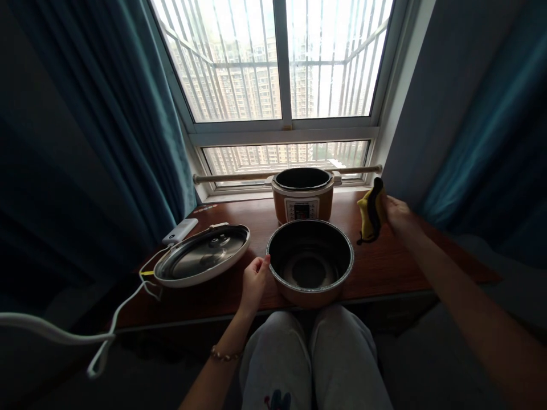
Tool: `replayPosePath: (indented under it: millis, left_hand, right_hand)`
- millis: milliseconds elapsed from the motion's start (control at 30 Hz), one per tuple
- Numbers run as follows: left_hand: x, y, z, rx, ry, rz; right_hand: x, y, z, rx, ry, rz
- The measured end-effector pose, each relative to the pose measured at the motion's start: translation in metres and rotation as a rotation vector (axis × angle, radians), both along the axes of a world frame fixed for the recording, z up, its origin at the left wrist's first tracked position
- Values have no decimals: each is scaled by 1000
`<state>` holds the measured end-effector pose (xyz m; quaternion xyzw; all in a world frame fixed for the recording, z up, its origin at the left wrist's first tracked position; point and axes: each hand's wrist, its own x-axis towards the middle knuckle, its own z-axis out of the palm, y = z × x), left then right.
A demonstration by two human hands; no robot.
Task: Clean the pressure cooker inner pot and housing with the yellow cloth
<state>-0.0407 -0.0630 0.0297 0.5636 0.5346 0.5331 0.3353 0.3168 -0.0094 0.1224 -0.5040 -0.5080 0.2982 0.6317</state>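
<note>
My left hand (255,279) grips the left rim of a dark round inner pot (311,294), which is tilted toward me at the table's front edge. The inside of the pot shows bare. Off to the right, my right hand (401,215) holds a yellow and black cloth (371,210) above the table, apart from the pot. Behind the inner pot stands the pressure cooker body (280,204), orange-brown with a control panel and an open top. On the left lies a round lid (205,256) with its shiny inner side up.
The brown wooden table (256,213) sits against a barred window (239,62). A white power strip (180,231) lies at the back left, and a white cable (55,336) hangs over the left edge. Blue curtains (106,85) flank both sides. My knees (277,353) are below the front edge.
</note>
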Motion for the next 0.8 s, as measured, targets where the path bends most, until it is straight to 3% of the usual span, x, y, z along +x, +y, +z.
replayPosePath:
  millis: [67,133,233,267,300,367,500,567,800]
  left_hand:
    - [-3,-1,-1,19,86,0]
    - [-5,-3,-3,61,221,84]
    - [-4,-12,-3,292,410,303]
    - [-2,-17,-2,396,455,314]
    - [0,-22,0,494,496,270]
    - [6,-32,4,625,599,64]
    - [21,-45,7,686,801,-283]
    - [27,-46,6,705,833,-315]
    - [35,-44,-1,738,825,-217]
  right_hand:
    - [-17,-6,-10,-4,-183,124]
    - [-35,-11,-27,-39,-400,226]
    - [-55,-15,-52,-30,-693,304]
    - [-59,-15,-58,-23,-747,310]
    - [-61,-15,-62,-23,-777,310]
    - [-62,-15,-65,-40,-786,308]
    - [-59,-22,-57,-54,-787,362]
    - [-56,-30,-54,-43,-821,345]
    - [-49,-64,-55,46,-1016,269]
